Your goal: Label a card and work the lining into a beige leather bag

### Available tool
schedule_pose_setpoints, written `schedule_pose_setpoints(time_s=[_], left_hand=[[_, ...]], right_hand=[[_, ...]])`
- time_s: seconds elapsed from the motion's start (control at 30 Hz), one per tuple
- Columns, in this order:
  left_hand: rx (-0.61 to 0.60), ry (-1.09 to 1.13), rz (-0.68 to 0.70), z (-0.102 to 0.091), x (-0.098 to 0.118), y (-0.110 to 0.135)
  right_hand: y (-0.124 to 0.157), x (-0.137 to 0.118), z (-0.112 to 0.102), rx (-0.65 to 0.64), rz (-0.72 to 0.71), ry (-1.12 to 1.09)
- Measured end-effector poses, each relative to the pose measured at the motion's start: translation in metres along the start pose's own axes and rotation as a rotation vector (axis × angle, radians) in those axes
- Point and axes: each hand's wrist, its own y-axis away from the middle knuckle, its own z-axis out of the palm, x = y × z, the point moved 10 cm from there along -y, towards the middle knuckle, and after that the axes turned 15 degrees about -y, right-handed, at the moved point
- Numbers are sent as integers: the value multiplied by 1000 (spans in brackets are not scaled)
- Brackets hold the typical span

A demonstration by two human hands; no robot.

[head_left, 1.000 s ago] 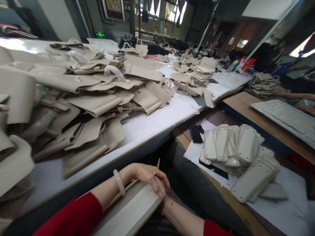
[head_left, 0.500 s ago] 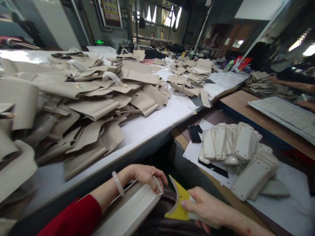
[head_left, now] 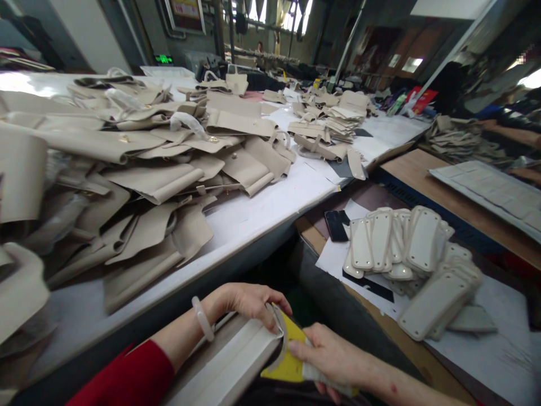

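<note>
At the bottom centre, my left hand (head_left: 252, 303) is closed over the end of a beige bag piece (head_left: 224, 363), thumb on its pale face and fingers curled over the far edge. The piece slants across my lap. My right hand (head_left: 327, 355) grips a yellow scraper (head_left: 287, 362) with a concave front edge and a pale, wrapped handle. That curved edge lies right at the end of the bag piece, close to my left fingertips; whether it touches is hard to see.
Beige bag parts (head_left: 164, 169) lie heaped on the long white table (head_left: 253, 217) at left. To the right, white panels with metal studs (head_left: 435, 299) are piled beside a black phone (head_left: 336, 225). A co-worker's arm (head_left: 513, 133) reaches in at far right.
My right hand has brought the yellow scraper leftward, up against the end of the bag piece. My left hand keeps its hold. The view has shifted slightly.
</note>
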Motion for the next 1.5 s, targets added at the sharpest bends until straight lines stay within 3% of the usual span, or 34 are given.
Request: schedule_pose_setpoints(time_s=[0.4,0.67,0.87,1.13,1.23,1.37,1.43,1.5], left_hand=[[8,-75,-31,-5,1,4],[56,-12,-63,-7,-1,6],[57,41,-57,-7,1,5],[73,311,-26,5,-1,2],[135,279,-22,0,2,5],[314,200,-65,-12,-2,23],[426,165,-108,-14,-8,39],[523,135,-144,-13,-12,57]], right_hand=[[-16,17,13,58,-13,-119],[-23,11,18,106,-132,-138],[-24,11,23,156,-121,-187],[-42,-5,58,147,-140,-331],[-49,2,68,170,-148,-375],[-40,13,83,68,-217,-370],[-26,16,76,82,-275,-377],[-11,16,48,235,-359,-427]])
